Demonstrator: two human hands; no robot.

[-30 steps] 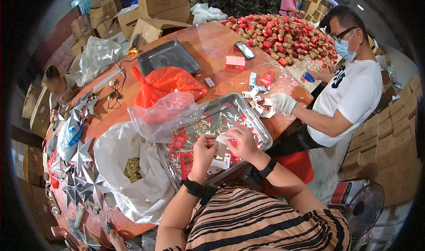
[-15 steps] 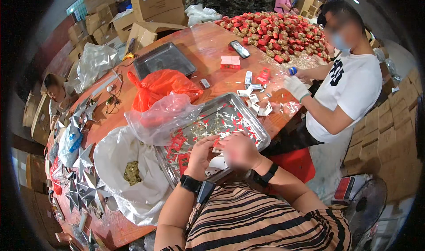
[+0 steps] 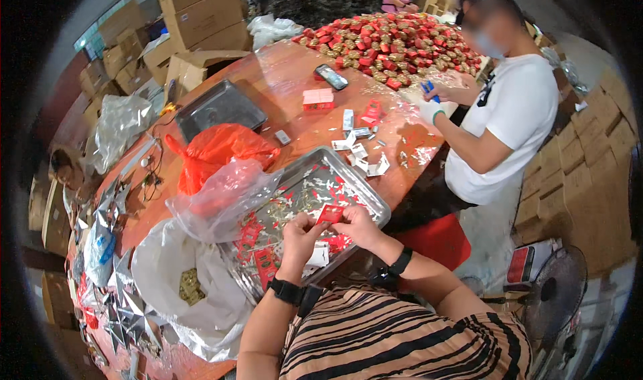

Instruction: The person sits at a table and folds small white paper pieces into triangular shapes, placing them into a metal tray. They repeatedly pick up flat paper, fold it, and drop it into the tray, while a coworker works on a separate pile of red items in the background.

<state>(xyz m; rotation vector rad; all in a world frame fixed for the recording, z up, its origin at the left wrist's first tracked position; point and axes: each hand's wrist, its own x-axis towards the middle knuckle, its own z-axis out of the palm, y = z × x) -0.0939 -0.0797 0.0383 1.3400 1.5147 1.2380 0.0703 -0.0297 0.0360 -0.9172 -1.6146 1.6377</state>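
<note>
A small red card (image 3: 330,214) with cut-out slots is pinched between my two hands over the metal tray. My left hand (image 3: 299,238) grips its left side, and my right hand (image 3: 358,227) has the right side. Below them the metal tray (image 3: 376,202) holds scattered white and red paper bits. More red cards (image 3: 266,264) lie in its near left part. A white card (image 3: 318,254) rests just under my hands. Beside the tray's left side stands a white plastic bag (image 3: 157,259) with small gold pieces (image 3: 192,286) inside.
A red plastic bag (image 3: 221,149) and a dark tray (image 3: 218,112) lie farther back. Red and gold pieces (image 3: 395,48) form a large heap. At right, a co-worker (image 3: 506,118) holds a blue tool. Silver stars (image 3: 124,293) cover the left edge; a fan (image 3: 556,283) stands lower right.
My hands have moved from low over the tray's near edge to hold the red card up in plain sight. The whole view has shifted, and the co-worker's hands have come closer together.
</note>
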